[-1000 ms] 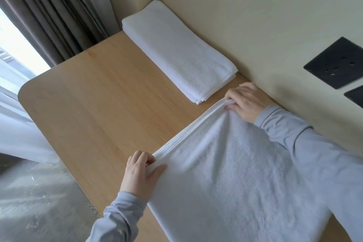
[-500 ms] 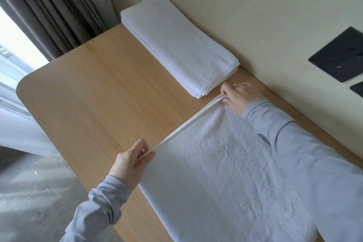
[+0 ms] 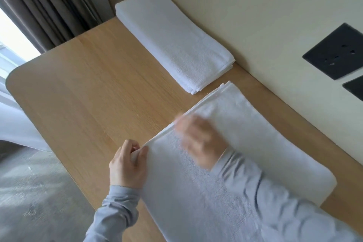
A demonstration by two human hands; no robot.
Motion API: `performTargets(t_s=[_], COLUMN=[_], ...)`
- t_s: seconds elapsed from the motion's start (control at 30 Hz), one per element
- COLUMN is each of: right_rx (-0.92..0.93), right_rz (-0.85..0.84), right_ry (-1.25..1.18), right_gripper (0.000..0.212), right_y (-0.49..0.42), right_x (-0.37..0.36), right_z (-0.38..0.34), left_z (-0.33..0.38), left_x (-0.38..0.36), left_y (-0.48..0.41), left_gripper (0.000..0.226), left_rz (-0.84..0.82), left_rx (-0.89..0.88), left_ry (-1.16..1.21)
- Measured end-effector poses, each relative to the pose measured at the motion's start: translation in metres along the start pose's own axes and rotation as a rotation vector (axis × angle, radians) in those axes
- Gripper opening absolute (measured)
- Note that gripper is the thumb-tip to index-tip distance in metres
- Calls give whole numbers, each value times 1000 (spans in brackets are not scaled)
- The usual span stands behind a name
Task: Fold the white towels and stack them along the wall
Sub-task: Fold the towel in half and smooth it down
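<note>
Fingers [image 3: 137,148] of the left hand [image 3: 127,165] stay clamped on the near corner of the towel [image 3: 245,143] lying on the bench [image 3: 98,88]. The right hand [image 3: 200,141] has left the far corner and sweeps, blurred, across the cloth; its fingers look spread flat. That edge now lies aligned, just short of the folded stack [image 3: 172,35] along the wall [image 3: 255,15], so smoothing precedes the next fold.
</note>
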State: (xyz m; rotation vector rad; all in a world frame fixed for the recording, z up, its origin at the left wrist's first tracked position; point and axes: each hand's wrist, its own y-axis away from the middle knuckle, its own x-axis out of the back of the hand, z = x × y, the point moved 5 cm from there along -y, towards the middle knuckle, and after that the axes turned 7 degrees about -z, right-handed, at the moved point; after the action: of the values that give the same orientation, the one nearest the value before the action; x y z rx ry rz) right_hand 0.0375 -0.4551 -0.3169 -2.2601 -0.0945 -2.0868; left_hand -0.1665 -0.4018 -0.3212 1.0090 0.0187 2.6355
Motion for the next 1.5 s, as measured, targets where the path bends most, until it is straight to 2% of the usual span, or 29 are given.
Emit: performTargets(t_s=[0.03,0.07,0.1,0.13,0.2,0.27,0.33,0.4,0.43,0.5,0.53,0.6,0.63,0.7,0.77,0.83,0.9,0.97,1.03,1.1,1.17,1.23,1.3,1.43,1.5], right_rx=[113,182,238,231,31,-216,-384,-463,-480,-478,-422,-249,-164,-83,-182,-370,-548,-607,-497,-271,-39,37,-100,-468,-537], right_rz=[-292,-470,-448,-346,-166,-187,-235,-243,-224,-107,-50,-16,-52,-133,-199,-273,-290,-224,-142,-70,-142,-222,-270,-360,-333], right_ry=[131,158,112,12,-57,-22,-45,10,55,37,-5,-113,-146,-88,11,0,-38,-12,-3,-54,-59,-32,-17,57,45], right_gripper=[49,52,52,54,53,53,55,57,58,58,54,48,48,53,57,67,77,75,70,65,61,60,62,83,82], right_y=[9,21,25,24,19,15,14,9,8,9,12,29,41,63,85,108,128,131,120,110,113,125,138,179,188], right_x=[-29,-42,-39,-28,-1,8,2,-1,1,8,10,3,-1,-2,1,5,8,18,23,17,1,-6,-1,12,21], right_z=[-19,-29,-25,-9,41,92,115,109,101,70,45,-7,-22,-8,40,93,128,127,91,32,-21,-23,19,111,117], left_z=[0,-2,-3,-4,0,6,20,43,57,81,83,71,63,48,44,44,44,43,43,44,39,27,18,21,29], left_x=[-1,-1,0,1,1,0,1,-9,-22,-54,-66,-76,-75,-72,-71,-73,-74,-73,-73,-72,-65,-53,-46,-45,-45], left_y=[1,0,0,0,0,2,7,17,25,47,55,57,55,49,44,44,45,45,46,48,49,49,47,46,56], left_gripper=[20,19,19,20,22,24,29,39,45,48,50,53,55,59,62,63,61,58,57,59,65,76,82,86,88], left_rz=[14,18,15,7,-24,-50,2,64,40,-136,-237,-364,-397,-413,-411,-419,-411,-383,-354,-335,-307,-274,-277,-286,-272], left_rx=[-4,-7,-7,-7,-12,-37,-117,-255,-368,-569,-594,-576,-578,-606,-595,-568,-550,-533,-505,-458,-371,-298,-287,-303,-272], left_ry=[7,9,8,10,5,-54,-272,-475,-515,-559,-581,-638,-662,-679,-675,-653,-655,-677,-705,-734,-740,-719,-691,-678,-673])
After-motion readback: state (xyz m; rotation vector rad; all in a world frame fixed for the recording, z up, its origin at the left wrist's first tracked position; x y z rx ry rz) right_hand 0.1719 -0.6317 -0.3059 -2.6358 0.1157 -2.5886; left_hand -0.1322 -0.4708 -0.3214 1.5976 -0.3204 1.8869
